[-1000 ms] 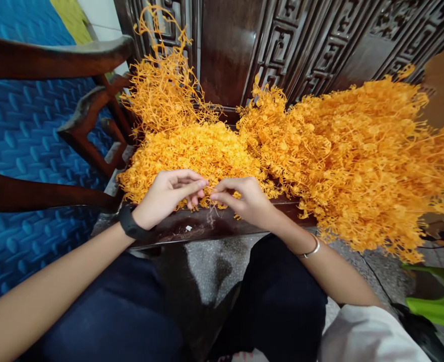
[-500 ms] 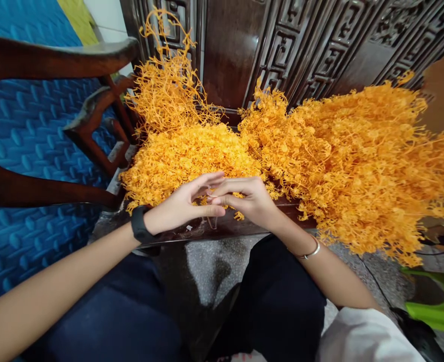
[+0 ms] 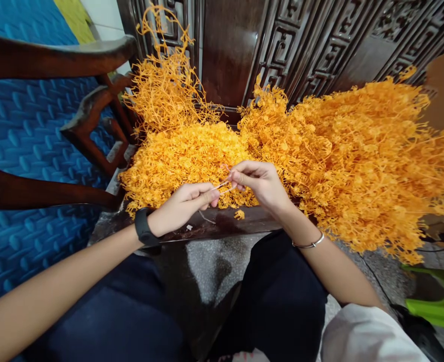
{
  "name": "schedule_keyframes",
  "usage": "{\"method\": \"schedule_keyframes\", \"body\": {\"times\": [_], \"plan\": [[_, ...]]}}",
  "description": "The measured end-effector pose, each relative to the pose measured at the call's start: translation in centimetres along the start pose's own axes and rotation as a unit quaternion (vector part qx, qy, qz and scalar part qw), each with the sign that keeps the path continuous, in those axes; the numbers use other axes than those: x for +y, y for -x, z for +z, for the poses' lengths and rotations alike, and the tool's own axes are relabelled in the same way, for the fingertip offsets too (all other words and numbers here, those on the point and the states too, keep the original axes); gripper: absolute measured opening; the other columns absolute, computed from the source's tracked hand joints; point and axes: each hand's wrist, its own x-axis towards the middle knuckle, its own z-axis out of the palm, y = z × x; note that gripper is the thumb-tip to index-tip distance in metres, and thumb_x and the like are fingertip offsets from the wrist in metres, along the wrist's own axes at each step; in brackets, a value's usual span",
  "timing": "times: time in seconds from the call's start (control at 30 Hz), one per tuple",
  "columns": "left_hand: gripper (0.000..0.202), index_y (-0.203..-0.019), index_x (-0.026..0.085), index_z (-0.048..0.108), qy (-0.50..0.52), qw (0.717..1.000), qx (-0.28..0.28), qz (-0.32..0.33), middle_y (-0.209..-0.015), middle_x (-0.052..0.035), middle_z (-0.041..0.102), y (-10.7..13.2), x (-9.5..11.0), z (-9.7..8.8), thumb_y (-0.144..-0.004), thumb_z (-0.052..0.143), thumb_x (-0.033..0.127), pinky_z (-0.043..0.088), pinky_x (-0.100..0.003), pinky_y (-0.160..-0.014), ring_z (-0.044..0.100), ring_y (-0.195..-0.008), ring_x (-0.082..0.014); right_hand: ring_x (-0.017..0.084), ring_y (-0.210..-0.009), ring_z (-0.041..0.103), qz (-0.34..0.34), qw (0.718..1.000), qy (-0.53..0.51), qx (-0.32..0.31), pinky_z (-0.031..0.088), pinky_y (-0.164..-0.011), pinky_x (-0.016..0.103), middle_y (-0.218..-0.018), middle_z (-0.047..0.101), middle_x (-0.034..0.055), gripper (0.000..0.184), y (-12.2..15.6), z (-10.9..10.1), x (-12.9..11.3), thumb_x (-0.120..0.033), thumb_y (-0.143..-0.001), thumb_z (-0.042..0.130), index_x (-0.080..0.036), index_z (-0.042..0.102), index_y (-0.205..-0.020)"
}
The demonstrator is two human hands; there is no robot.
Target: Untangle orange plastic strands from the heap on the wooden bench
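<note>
A thin pale pink string [image 3: 225, 190] runs in two strands between my hands. My left hand [image 3: 187, 202], with a black band on the wrist, is closed and pinches the string's left end. Closed too, my right hand [image 3: 261, 182] pinches the other end between thumb and fingertips, a little higher up. A loose tail of string [image 3: 206, 217] hangs below my left hand. Right behind both hands lies a heap of yellow-orange plastic flower pieces [image 3: 191, 156] on the dark wooden bench [image 3: 229, 225]. One small orange piece [image 3: 239, 214] sits apart near the bench's front edge.
More orange plastic pieces with long stems [image 3: 165, 95] stand at the back left. A big orange pile [image 3: 361, 161] spreads over the right side. A carved wooden backrest [image 3: 233, 50] rises behind, a wooden armrest [image 3: 56, 58] at left. A green plastic stool [image 3: 438, 301] stands low right.
My hands, close together before, have drawn apart. The right moved up and right, the left slightly down and left. The string is now stretched between them.
</note>
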Motion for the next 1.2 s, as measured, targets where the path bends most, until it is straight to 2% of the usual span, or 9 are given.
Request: {"method": "schedule_keyframes", "body": {"times": [0.37, 0.53, 0.67, 0.77, 0.83, 0.97, 1.07, 1.13, 1.2], "plan": [[0.029, -0.067, 0.015, 0.051, 0.030, 0.999, 0.026, -0.005, -0.056, 0.0051, 0.036, 0.6, 0.1, -0.5, -0.086, 0.044, 0.036, 0.022, -0.020, -0.045, 0.030, -0.049, -0.0071, 0.006, -0.050, 0.047, -0.082, 0.985, 0.047, 0.144, 0.034, -0.047, 0.020, -0.055, 0.058, -0.0026, 0.006, -1.1, -4.3, 0.0, -0.020, -0.067, 0.068, -0.017, 0.066, -0.063], [0.028, -0.065, 0.015, 0.051, 0.041, 0.996, 0.080, -0.024, -0.058, 0.0037, 0.040, 1.0, -0.1, -1.6, -0.083, 0.050, 0.036, 0.022, -0.020, -0.045, 0.031, -0.049, -0.0067, 0.006, -0.047, 0.045, -0.136, 0.943, 0.123, 0.278, 0.033, -0.046, 0.020, -0.052, 0.055, -0.0030, 0.012, -1.1, -9.5, 0.3, -0.025, -0.065, 0.069, -0.016, 0.063, -0.059], [0.025, -0.066, 0.016, 0.054, 0.058, 0.991, 0.114, -0.035, -0.051, 0.0053, 0.036, 0.8, -0.3, -2.4, -0.082, 0.052, 0.036, 0.022, -0.019, -0.040, 0.030, -0.043, -0.0056, 0.008, -0.049, 0.048, -0.154, 0.898, 0.249, 0.328, 0.037, -0.049, 0.023, -0.055, 0.057, -0.0025, 0.010, -0.1, -12.5, 0.6, -0.025, -0.066, 0.068, -0.016, 0.063, -0.063], [0.020, -0.076, 0.016, 0.060, 0.045, 0.993, 0.102, -0.042, -0.051, 0.0039, 0.045, 0.6, -0.5, -2.6, -0.082, 0.053, 0.034, 0.033, -0.019, -0.041, 0.040, -0.042, -0.0063, 0.009, -0.054, 0.053, -0.164, 0.870, 0.318, 0.339, 0.042, -0.053, 0.024, -0.060, 0.060, -0.0009, 0.007, 1.0, -12.4, 0.2, -0.023, -0.070, 0.065, -0.017, 0.064, -0.067], [0.018, -0.087, 0.015, 0.063, 0.051, 0.994, 0.096, -0.034, -0.062, 0.0005, 0.057, 0.5, -0.5, -2.7, -0.082, 0.054, 0.030, 0.042, -0.020, -0.046, 0.049, -0.046, -0.0075, 0.010, -0.059, 0.056, -0.185, 0.832, 0.381, 0.359, 0.044, -0.057, 0.024, -0.066, 0.062, 0.0012, 0.007, 1.8, -11.7, -0.4, -0.021, -0.074, 0.063, -0.016, 0.065, -0.070], [0.033, -0.113, 0.017, 0.058, 0.075, 0.993, 0.087, -0.027, -0.093, -0.0059, 0.066, 0.5, -0.6, -2.6, -0.081, 0.057, 0.027, 0.054, -0.024, -0.063, 0.063, -0.070, -0.0135, 0.011, -0.064, 0.055, -0.233, 0.697, 0.544, 0.405, 0.045, -0.062, 0.025, -0.070, 0.061, 0.0040, 0.012, 3.4, -10.1, -2.1, -0.022, -0.079, 0.059, -0.013, 0.067, -0.076], [0.039, -0.118, 0.023, 0.056, 0.063, 0.993, 0.103, -0.003, -0.130, -0.0072, 0.051, 0.6, -0.5, -2.4, -0.079, 0.060, 0.026, 0.056, -0.027, -0.072, 0.060, -0.101, -0.0209, 0.014, -0.066, 0.056, -0.226, 0.607, 0.625, 0.437, 0.046, -0.065, 0.029, -0.072, 0.060, 0.0064, 0.017, 4.5, -9.1, -3.1, -0.022, -0.081, 0.055, -0.012, 0.069, -0.082], [0.039, -0.117, 0.028, 0.057, 0.052, 0.991, 0.121, 0.028, -0.145, -0.0022, 0.033, 0.7, -0.5, -2.4, -0.078, 0.062, 0.026, 0.056, -0.031, -0.079, 0.048, -0.120, -0.0264, 0.016, -0.069, 0.057, -0.208, 0.598, 0.642, 0.433, 0.047, -0.068, 0.031, -0.077, 0.061, 0.0076, 0.020, 5.0, -8.4, -3.3, -0.022, -0.083, 0.052, -0.012, 0.068, -0.091], [0.039, -0.117, 0.032, 0.058, 0.050, 0.990, 0.120, 0.053, -0.148, 0.0018, 0.027, 0.8, -0.6, -2.4, -0.078, 0.063, 0.027, 0.052, -0.037, -0.089, 0.037, -0.129, -0.0293, 0.016, -0.071, 0.059, -0.179, 0.637, 0.636, 0.397, 0.047, -0.069, 0.031, -0.080, 0.064, 0.0073, 0.021, 5.1, -7.8, -3.2, -0.021, -0.083, 0.051, -0.013, 0.065, -0.096]]}}
